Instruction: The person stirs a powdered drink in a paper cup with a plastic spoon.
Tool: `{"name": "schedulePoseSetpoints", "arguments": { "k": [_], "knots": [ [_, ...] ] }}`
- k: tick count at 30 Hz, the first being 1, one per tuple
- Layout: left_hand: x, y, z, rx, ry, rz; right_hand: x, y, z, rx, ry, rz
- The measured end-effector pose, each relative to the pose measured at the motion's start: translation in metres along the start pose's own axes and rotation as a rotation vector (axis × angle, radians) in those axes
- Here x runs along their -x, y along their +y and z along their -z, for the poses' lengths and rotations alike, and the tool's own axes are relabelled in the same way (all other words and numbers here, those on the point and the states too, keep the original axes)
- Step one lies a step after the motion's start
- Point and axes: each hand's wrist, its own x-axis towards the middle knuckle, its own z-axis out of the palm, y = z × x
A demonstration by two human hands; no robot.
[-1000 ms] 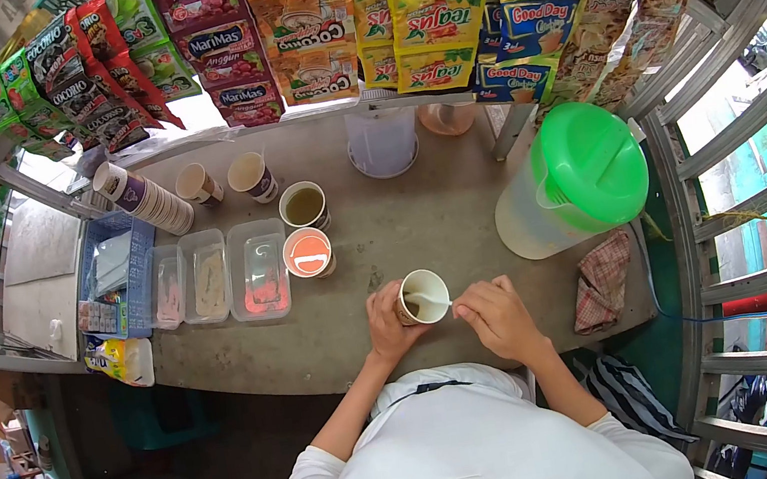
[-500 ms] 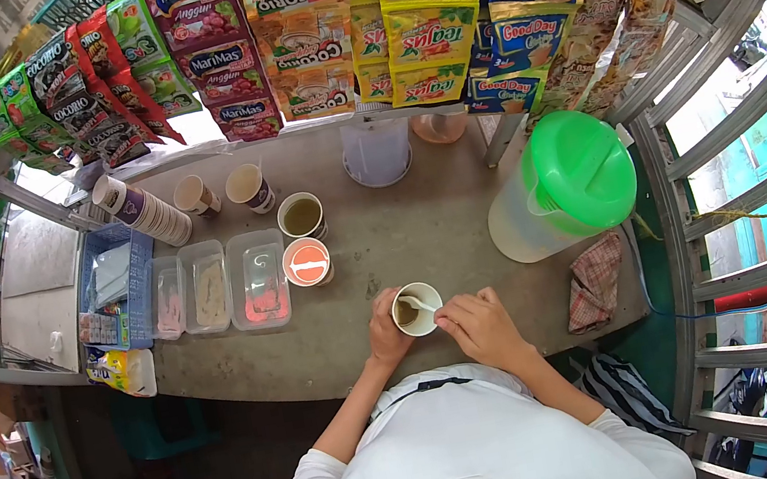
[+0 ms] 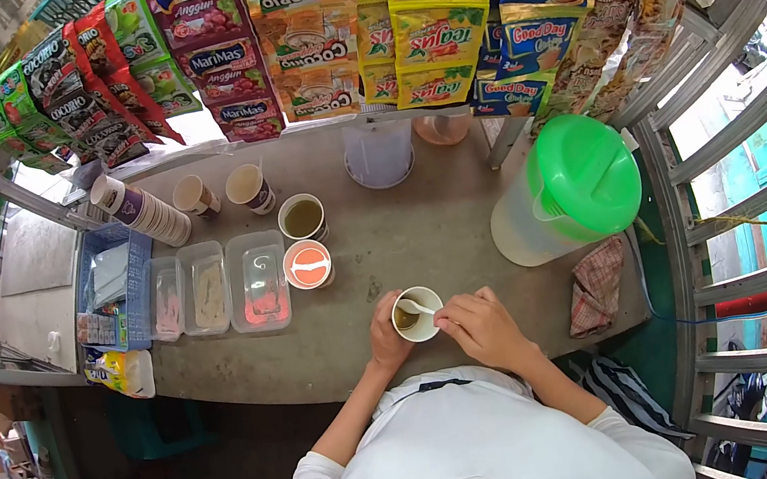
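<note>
Near the table's front edge, my left hand (image 3: 387,337) is wrapped round the left side of a paper cup (image 3: 423,336). A little brownish liquid shows inside this tilted cup. Pinched in my right hand (image 3: 479,327) is a white spoon (image 3: 415,308), its tip down in the cup. Beyond my left hand stand a cup with an orange-and-white top (image 3: 308,265) and a cup of dark liquid (image 3: 302,218).
A jug with a green lid (image 3: 586,177) and a checked cloth (image 3: 597,287) are on the right. Plastic boxes (image 3: 259,281), a blue basket (image 3: 135,251) and stacked cups (image 3: 138,211) stand left. Sachets (image 3: 437,27) hang across the back; a clear container (image 3: 379,154) stands below them.
The spoon has shifted slightly inside the cup. Both hands keep their hold, and the view has moved a little.
</note>
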Motion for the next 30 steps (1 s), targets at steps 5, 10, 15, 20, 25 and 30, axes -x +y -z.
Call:
{"name": "schedulePoseSetpoints", "arguments": {
  "k": [5, 10, 15, 20, 25, 30],
  "knots": [
    [-0.001, -0.002, -0.001, -0.014, 0.002, -0.046, 0.006, -0.002, -0.005, -0.021, 0.023, -0.006],
    [-0.007, 0.004, 0.001, -0.007, -0.014, -0.020, 0.008, 0.000, -0.013, 0.005, 0.078, -0.002],
    [-0.011, 0.007, 0.003, -0.004, -0.026, -0.044, 0.007, -0.001, -0.010, -0.012, 0.136, -0.002],
    [-0.007, 0.005, 0.003, -0.002, -0.031, -0.056, 0.011, 0.004, -0.011, -0.030, 0.064, -0.044],
    [-0.011, 0.005, 0.002, -0.024, -0.013, -0.064, 0.010, 0.004, -0.009, -0.054, 0.100, -0.060],
    [-0.013, 0.008, 0.004, -0.018, -0.053, -0.064, 0.008, 0.013, -0.010, -0.159, 0.030, -0.071]
  ]
}}
